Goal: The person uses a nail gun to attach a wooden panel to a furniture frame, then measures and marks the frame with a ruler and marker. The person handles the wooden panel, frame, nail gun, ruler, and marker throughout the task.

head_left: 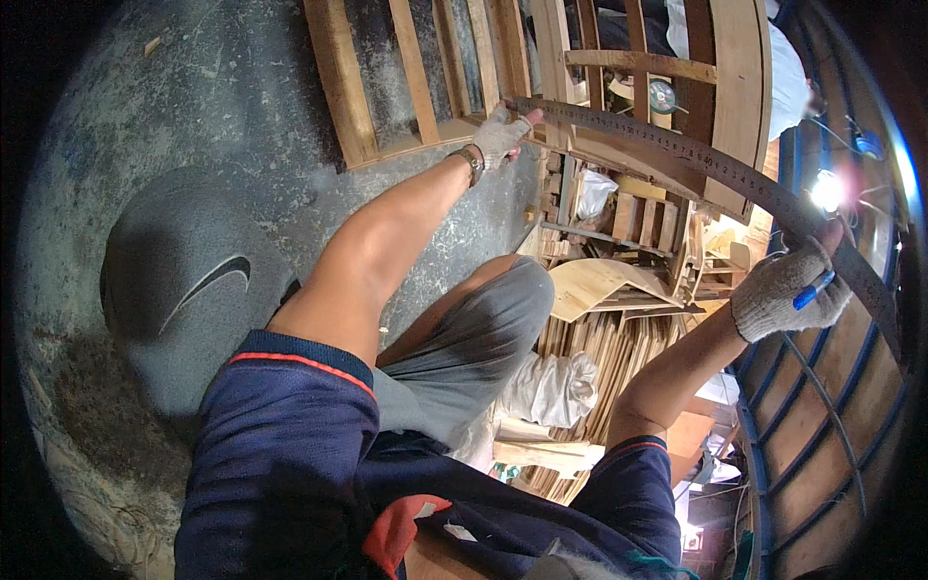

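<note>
Navy sleeves with a red edge fill the bottom of the view, closest to the camera, and both bare forearms go up from them toward a long metal ruler. This ruler is the landmark: it runs in a bent line from the upper middle down to the right edge, lying across a curved wooden frame. It looks thin, stiff along its length yet springy, light, and smooth, so I judge it is best held near both ends. Left of the ruler lies a large grey concrete floor with a slatted wooden pallet on it. Below the ruler are stacked plywood pieces, which crowd the space under it. The left hand, in a knit glove, pinches the upper end of the ruler with closed fingers. The right hand, also gloved, presses the lower part, fingers curled around a blue pen
</note>
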Tool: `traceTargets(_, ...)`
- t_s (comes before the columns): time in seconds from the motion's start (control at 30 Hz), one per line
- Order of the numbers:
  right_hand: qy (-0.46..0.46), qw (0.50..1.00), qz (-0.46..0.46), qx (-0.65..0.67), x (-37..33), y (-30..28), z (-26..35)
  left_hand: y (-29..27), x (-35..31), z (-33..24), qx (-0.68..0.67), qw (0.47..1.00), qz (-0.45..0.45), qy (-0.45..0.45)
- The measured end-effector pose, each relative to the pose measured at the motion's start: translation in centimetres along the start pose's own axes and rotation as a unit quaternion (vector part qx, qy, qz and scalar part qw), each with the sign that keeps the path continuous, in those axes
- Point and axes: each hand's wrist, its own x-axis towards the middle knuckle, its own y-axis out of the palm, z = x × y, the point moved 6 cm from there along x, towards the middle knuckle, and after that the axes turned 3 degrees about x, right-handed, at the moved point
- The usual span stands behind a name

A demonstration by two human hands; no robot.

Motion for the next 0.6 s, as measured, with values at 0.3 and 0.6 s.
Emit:
traceTargets(0.3, -0.088, 0.972, 0.002, -0.218, -0.3, 0.0, 2.9, 0.0, -0.7, 0.0, 0.044, 0.998, -0.031, -0.012)
traceTargets(0.6, -0.215, 0.911, -0.023, -0.350, -1.3, 1.0, 5.0, 0.3, 0.5, 1.1, 0.120, 0.990, -0.074, 0.027)
